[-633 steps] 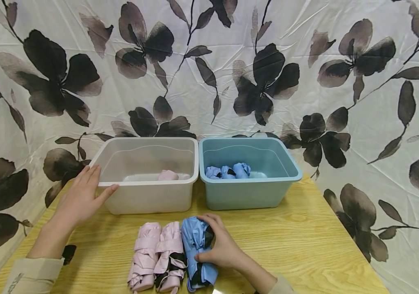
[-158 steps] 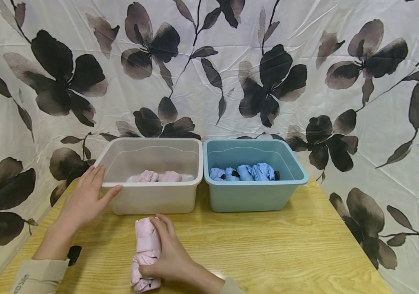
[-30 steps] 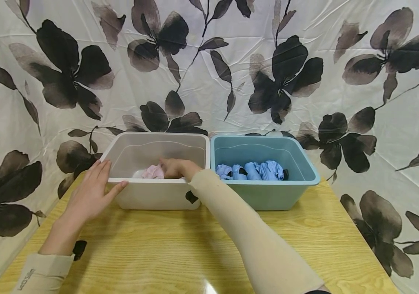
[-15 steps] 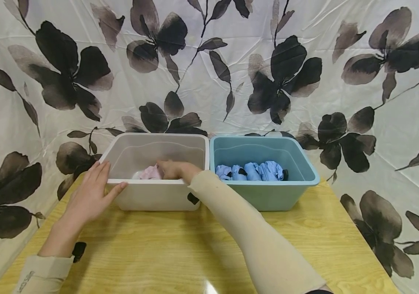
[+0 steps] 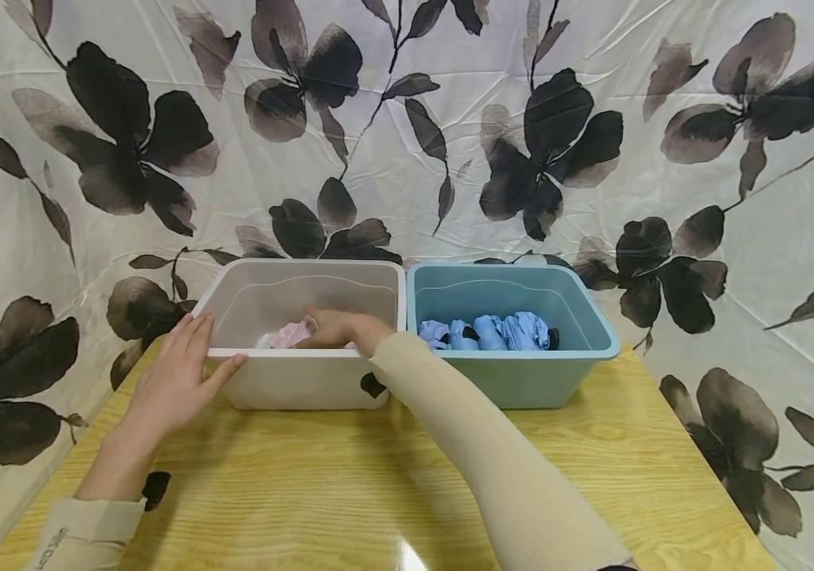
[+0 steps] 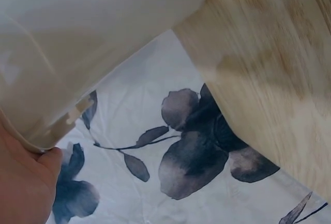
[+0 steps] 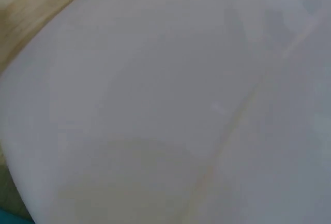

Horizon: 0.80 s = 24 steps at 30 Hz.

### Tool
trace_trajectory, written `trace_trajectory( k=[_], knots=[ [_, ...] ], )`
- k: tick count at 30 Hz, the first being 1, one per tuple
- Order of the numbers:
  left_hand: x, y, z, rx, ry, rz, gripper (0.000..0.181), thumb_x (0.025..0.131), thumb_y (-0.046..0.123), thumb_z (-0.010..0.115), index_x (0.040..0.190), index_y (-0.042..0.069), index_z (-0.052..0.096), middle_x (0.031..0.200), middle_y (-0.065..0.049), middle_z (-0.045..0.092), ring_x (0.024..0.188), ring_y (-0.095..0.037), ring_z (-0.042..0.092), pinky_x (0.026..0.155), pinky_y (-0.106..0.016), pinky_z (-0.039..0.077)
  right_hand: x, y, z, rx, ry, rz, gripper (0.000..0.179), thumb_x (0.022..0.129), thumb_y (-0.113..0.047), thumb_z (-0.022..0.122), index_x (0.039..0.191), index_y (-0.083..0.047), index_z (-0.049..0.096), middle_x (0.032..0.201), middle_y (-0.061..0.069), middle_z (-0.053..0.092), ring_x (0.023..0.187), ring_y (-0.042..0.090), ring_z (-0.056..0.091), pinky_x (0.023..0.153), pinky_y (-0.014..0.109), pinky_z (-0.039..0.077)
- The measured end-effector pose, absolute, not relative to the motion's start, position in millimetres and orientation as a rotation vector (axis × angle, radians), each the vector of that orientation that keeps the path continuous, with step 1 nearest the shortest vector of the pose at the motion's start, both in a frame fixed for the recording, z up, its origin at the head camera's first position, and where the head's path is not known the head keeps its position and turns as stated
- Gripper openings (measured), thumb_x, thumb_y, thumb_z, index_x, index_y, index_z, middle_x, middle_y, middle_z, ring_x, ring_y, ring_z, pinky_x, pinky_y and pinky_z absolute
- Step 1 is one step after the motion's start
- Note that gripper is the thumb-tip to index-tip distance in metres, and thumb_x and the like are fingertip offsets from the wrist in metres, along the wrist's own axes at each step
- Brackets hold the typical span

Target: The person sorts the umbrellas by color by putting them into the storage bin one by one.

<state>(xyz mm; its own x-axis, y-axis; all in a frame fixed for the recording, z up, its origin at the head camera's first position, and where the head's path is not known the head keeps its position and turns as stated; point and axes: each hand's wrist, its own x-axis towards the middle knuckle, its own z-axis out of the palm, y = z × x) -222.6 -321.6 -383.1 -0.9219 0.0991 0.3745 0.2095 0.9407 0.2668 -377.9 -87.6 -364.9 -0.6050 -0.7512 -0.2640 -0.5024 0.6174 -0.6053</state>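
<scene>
In the head view my left hand [image 5: 174, 377] rests on the left rim of the off-white bin [image 5: 307, 381], fingers straight along the edge and thumb against the front. The left wrist view shows part of that hand [image 6: 26, 182] at the bin's corner. My right hand [image 5: 338, 327] is down inside this bin, its fingertips and thumb around a pink folded umbrella [image 5: 287, 335]. The bin's front wall hides the lower part of the umbrella and some fingers. In the right wrist view the bin's pale wall [image 7: 155, 105] fills nearly everything, and no hand shows there.
A teal bin [image 5: 506, 381] stands close against the off-white bin's right side. Several blue folded umbrellas [image 5: 492, 333] lie side by side in it. Both bins sit on a wood-grain table [image 5: 292, 484], with a floral cloth [image 5: 407, 143] hanging behind.
Since the older frames, the pink and blue umbrellas have gone from the table front into the bins. Over the last second my right hand shifts slightly left with the pink umbrella; my left stays put.
</scene>
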Motion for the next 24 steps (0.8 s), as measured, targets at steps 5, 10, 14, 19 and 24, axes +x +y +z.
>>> trace_trajectory(
  k=[5,10,14,19,24],
  knots=[
    [-225.1,-320.8,-384.2,-0.212,-2.73,-0.473,0.092,0.104,0.055,0.055,0.161,-0.009,0.021,0.167,-0.03,0.021,0.16,-0.04,0.006,0.115,-0.075,0.024,-371.6,-80.9,-355.7,-1.016,2.478,-0.62,0.089,0.103,-0.044,0.061,0.168,-0.007,0.014,0.171,0.014,0.027,0.157,0.025,0.027,0.127,0.032,0.025],
    [-227.8,-322.1,-384.6,-0.217,-2.68,-0.524,0.095,0.103,0.053,0.058,0.161,-0.01,0.017,0.17,-0.029,0.012,0.16,-0.041,-0.002,0.124,-0.068,0.01,-356.3,-65.1,-342.9,-1.089,2.666,-0.558,0.081,0.106,-0.052,0.053,0.168,-0.013,0.019,0.173,0.011,0.021,0.158,0.026,0.025,0.127,0.037,0.025],
    [-229.9,-323.2,-381.6,-0.189,-2.63,-0.526,0.096,0.101,0.053,0.062,0.16,-0.01,0.021,0.17,-0.03,0.012,0.159,-0.046,0.0,0.125,-0.067,0.007,-343.7,-43.5,-333.0,-1.157,2.833,-0.546,0.076,0.106,-0.054,0.051,0.168,-0.018,0.023,0.173,0.005,0.022,0.156,0.029,0.03,0.126,0.043,0.03],
    [-228.1,-324.6,-379.4,-0.149,-2.638,-0.518,0.096,0.101,0.054,0.062,0.161,-0.009,0.02,0.17,-0.029,0.012,0.158,-0.047,0.001,0.124,-0.07,0.008,-330.3,-6.2,-331.5,-1.22,3.006,-0.566,0.074,0.106,-0.054,0.051,0.167,-0.019,0.027,0.173,0.004,0.024,0.154,0.035,0.033,0.126,0.051,0.028],
    [-221.1,-327.6,-383.0,-0.126,-2.66,-0.491,0.096,0.102,0.054,0.06,0.161,-0.009,0.019,0.169,-0.032,0.012,0.156,-0.051,0.003,0.124,-0.07,0.006,-320.3,45.5,-342.7,-1.193,3.134,-0.661,0.074,0.107,-0.05,0.053,0.167,-0.016,0.027,0.173,0.004,0.023,0.156,0.035,0.028,0.128,0.055,0.02]
  ],
)
